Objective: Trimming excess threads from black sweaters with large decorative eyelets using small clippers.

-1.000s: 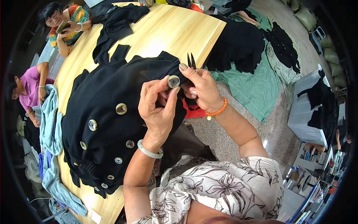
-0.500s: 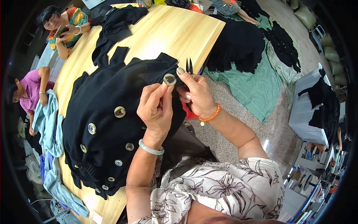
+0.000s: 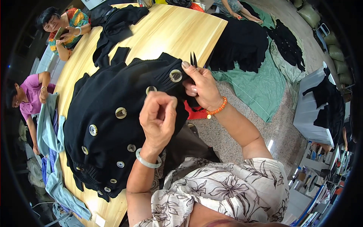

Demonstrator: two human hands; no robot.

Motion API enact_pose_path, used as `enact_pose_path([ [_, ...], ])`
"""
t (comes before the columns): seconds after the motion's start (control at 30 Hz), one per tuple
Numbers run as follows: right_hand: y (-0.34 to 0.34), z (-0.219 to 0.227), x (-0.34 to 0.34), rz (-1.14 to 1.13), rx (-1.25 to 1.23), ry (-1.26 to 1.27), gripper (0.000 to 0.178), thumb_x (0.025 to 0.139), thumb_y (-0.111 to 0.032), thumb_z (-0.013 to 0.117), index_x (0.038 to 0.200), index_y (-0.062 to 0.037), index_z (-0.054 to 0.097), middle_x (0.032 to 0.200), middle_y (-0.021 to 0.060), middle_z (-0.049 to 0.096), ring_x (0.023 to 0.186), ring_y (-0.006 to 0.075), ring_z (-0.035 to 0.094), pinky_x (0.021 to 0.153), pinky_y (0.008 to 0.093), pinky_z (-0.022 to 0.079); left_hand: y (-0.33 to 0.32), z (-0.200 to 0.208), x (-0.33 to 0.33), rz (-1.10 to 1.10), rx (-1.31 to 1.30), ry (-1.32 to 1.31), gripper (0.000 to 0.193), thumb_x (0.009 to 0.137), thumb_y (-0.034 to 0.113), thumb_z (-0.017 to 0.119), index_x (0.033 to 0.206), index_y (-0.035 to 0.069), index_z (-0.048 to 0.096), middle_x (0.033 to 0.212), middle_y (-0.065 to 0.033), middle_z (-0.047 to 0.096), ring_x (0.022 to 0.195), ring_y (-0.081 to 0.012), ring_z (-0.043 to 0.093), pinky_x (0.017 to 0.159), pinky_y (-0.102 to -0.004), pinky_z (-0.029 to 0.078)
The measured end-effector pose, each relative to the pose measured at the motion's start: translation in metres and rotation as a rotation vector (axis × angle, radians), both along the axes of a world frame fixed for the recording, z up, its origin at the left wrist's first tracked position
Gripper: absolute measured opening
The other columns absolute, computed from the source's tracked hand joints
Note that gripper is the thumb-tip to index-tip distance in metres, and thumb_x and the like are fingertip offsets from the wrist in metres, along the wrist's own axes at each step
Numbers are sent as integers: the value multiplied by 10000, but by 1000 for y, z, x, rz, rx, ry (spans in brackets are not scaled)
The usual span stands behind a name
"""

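Note:
A black knitted cardigan (image 3: 102, 94) with several large horn-look buttons is spread over the table edge in front of me. My right hand (image 3: 203, 87) grips the ribbed edge of the cardigan and also holds small dark snips (image 3: 194, 60), blades pointing up and slightly apart; their handles are hidden in the palm. A button (image 3: 175, 75) sits just left of my right thumb. Over the cloth, below another button (image 3: 151, 90), my left hand (image 3: 159, 118) is closed with curled fingers and thumb together. What it pinches, if anything, is too small to make out.
The pale wooden table (image 3: 177, 30) carries another black garment (image 3: 113, 34) farther back. Two people sit along its left side, one with a phone, one with light-blue knitwear (image 3: 49, 132). Black garments lie on a green sheet (image 3: 253, 94) on the right; a white bin (image 3: 312, 98) stands beyond.
My left hand has let go of the button near the cardigan's edge, its fingers curling below it. My right hand has shifted slightly right, still holding the snips and cloth.

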State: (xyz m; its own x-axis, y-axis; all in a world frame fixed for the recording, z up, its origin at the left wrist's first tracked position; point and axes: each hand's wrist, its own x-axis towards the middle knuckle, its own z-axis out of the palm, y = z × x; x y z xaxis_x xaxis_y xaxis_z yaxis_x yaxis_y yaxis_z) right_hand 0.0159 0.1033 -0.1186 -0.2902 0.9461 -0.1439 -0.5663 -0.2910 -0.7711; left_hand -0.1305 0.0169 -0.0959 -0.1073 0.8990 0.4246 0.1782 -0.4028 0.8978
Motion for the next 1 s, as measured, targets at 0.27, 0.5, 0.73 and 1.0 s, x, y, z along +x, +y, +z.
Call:
enact_pose_path([
  [0.27,30,-27,24,-117,27,-183,259,1055,-267,575,1099,-39,689,931,45,701,467,6,349,418,196,288,-71,-1,-18,-422,-203,403,170,822,51,814,808,0,652,858,-70,642,753,-192,596,643,-317,475],
  [0.5,19,-37,45,-204,137,-298,328,1077,-272,526,1213,-2,654,949,86,717,476,2,365,421,181,296,-145,63,-53,-336,187,-227,509,762,172,890,1182,-30,687,1132,-229,693,957,-328,682,794,-405,540],
  [0.73,-25,-22,26,-9,338,-422,316,1072,-270,541,1163,-12,700,877,66,725,477,-12,395,431,174,326,-210,116,-61,-421,679,-341,375,954,200,715,1318,154,639,1318,-3,572,999,-251,626,793,-398,521],
  [1.0,-58,1,-9,111,406,-435,292,1074,-237,542,1160,-8,700,828,59,725,458,-20,395,419,166,300,-259,114,-76,-326,783,-283,236,960,93,669,1183,153,721,1228,18,613,877,-200,649,704,-356,532],
])
